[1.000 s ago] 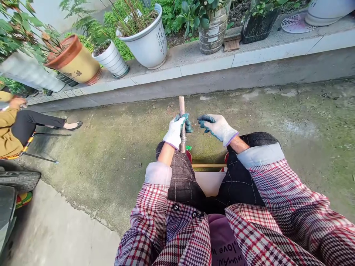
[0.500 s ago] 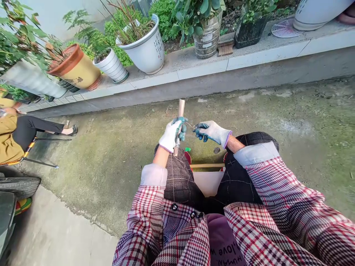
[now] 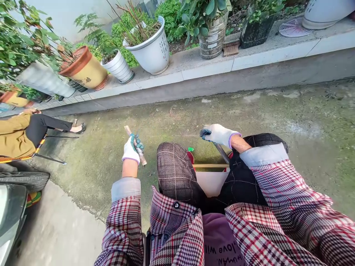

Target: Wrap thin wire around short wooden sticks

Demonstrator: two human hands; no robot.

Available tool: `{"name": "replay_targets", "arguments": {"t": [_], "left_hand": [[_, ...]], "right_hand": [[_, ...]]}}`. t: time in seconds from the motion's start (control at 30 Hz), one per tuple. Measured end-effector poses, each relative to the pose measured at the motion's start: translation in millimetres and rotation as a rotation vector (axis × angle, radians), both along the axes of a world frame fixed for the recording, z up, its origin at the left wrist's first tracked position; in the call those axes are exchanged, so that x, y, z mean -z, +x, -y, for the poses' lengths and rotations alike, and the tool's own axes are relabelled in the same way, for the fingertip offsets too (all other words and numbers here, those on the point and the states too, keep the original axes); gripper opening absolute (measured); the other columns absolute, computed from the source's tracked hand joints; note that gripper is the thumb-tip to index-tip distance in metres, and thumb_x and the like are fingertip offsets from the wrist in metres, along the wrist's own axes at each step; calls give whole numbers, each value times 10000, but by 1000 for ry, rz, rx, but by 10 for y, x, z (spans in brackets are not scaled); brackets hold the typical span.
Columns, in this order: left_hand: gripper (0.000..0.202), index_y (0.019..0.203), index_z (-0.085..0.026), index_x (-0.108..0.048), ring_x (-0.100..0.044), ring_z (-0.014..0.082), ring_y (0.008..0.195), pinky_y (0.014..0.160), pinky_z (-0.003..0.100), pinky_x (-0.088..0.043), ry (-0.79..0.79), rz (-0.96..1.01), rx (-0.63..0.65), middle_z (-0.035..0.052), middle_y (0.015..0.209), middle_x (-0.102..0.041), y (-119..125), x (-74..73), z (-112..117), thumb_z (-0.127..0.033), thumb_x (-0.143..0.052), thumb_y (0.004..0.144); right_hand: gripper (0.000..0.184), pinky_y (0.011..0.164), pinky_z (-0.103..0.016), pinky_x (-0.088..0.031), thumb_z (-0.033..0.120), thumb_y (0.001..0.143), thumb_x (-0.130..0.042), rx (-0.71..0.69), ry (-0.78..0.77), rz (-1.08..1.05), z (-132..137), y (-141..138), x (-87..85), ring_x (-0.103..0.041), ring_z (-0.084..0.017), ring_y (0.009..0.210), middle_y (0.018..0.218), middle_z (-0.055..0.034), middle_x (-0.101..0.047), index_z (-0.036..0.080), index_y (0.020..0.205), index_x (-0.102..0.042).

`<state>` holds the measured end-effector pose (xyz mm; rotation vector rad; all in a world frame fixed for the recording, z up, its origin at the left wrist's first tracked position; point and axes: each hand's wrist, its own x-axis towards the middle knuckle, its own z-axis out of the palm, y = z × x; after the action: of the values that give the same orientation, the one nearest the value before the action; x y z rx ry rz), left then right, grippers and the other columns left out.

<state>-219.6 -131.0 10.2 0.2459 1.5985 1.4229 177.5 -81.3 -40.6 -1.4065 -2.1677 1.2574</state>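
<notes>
Both my hands wear white gloves with blue-green fingers. My left hand [image 3: 132, 147] is closed around a short wooden stick [image 3: 128, 130], held tilted left of my knees. Silvery wire is wound around the stick's lower part. My right hand [image 3: 217, 133] is closed in front of my right knee. A thin wire [image 3: 185, 135], barely visible, stretches across the gap to its fingers. A grey bar [image 3: 221, 152] slants down from beneath the right hand toward my knees; whether the hand grips it too, I cannot tell.
A low tiled ledge [image 3: 205, 70] with several potted plants runs along the far side. At left, a person [image 3: 41, 127] sits on a chair near a tire [image 3: 24, 181]. Between my knees are a light wooden strip [image 3: 209, 166] and a white surface [image 3: 212, 183].
My left hand has moved left and nearer to me with the stick, widening the gap between my hands. The right hand has shifted slightly, and the grey bar now shows below it.
</notes>
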Motion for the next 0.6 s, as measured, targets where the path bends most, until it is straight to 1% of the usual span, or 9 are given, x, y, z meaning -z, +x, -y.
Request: {"name": "replay_targets", "arguments": {"t": [0.07, 0.17, 0.23, 0.3, 0.4, 0.43, 0.5, 0.57, 0.6], "left_hand": [[192, 854, -201, -544, -371, 53, 357, 387, 173, -318, -10, -10, -28, -97, 537, -434, -25, -4, 41, -316, -487, 998], [265, 758, -200, -466, -319, 39, 353, 400, 148, -299, 34, 31, -97, -105, 492, -361, -208, -129, 110, -288, -464, 1008], [325, 709, -195, -393, -298, 40, 350, 399, 139, -295, 108, 18, -165, -99, 454, -313, -440, -265, 228, -283, -417, 1021], [373, 685, -193, -341, -284, 53, 345, 381, 150, -283, 133, -16, -208, -84, 429, -284, -695, -390, 407, -302, -369, 1040], [330, 716, -186, -356, -325, 68, 362, 393, 162, -318, 160, -79, -250, -80, 446, -350, -952, -483, 685, -309, -413, 1017], [312, 727, -187, -372, -334, 70, 367, 399, 163, -328, 157, -91, -255, -80, 451, -360, -979, -486, 746, -307, -427, 1010], [294, 748, -195, -421, -340, 65, 369, 402, 160, -334, 142, -103, -245, -78, 460, -364, -932, -466, 786, -316, -431, 1015], [290, 788, -203, -498, -352, 57, 369, 399, 161, -333, 125, -112, -189, -79, 485, -388, -757, -441, 717, -340, -421, 1032], [279, 810, -204, -530, -357, 56, 364, 389, 168, -333, 114, -128, -164, -81, 502, -412, -625, -436, 651, -342, -426, 1029]], "right_hand": [[152, 706, -307, -540, 130, 726, -731, 14, 145, 258, -56, 44, 27, -695, -204, 729, 820, -35, -759, 242, 817, -778], [132, 736, -383, -522, 75, 746, -715, 122, 158, 508, -167, 282, -2, -690, -247, 743, 778, -100, -744, 199, 763, -756], [114, 733, -402, -493, 71, 795, -688, 218, 153, 560, -231, 499, -69, -673, -246, 740, 778, -137, -733, 168, 778, -745], [114, 737, -406, -461, 120, 883, -636, 317, 190, 576, -269, 672, -149, -663, -240, 769, 826, -162, -727, 152, 854, -741], [153, 738, -409, -431, 158, 936, -586, 389, 249, 545, -286, 753, -219, -655, -251, 819, 904, -178, -721, 149, 973, -734], [165, 739, -411, -426, 157, 936, -581, 397, 261, 531, -290, 745, -216, -654, -258, 831, 921, -183, -720, 148, 999, -733], [191, 747, -415, -424, 146, 933, -573, 403, 273, 511, -304, 723, -166, -652, -265, 850, 948, -185, -720, 150, 1032, -736], [218, 762, -403, -433, 95, 896, -588, 402, 277, 448, -330, 732, -71, -648, -252, 856, 961, -177, -722, 154, 1034, -746], [242, 773, -392, -442, 50, 855, -605, 399, 284, 358, -344, 748, -16, -646, -243, 855, 958, -173, -724, 150, 1020, -751]]}}
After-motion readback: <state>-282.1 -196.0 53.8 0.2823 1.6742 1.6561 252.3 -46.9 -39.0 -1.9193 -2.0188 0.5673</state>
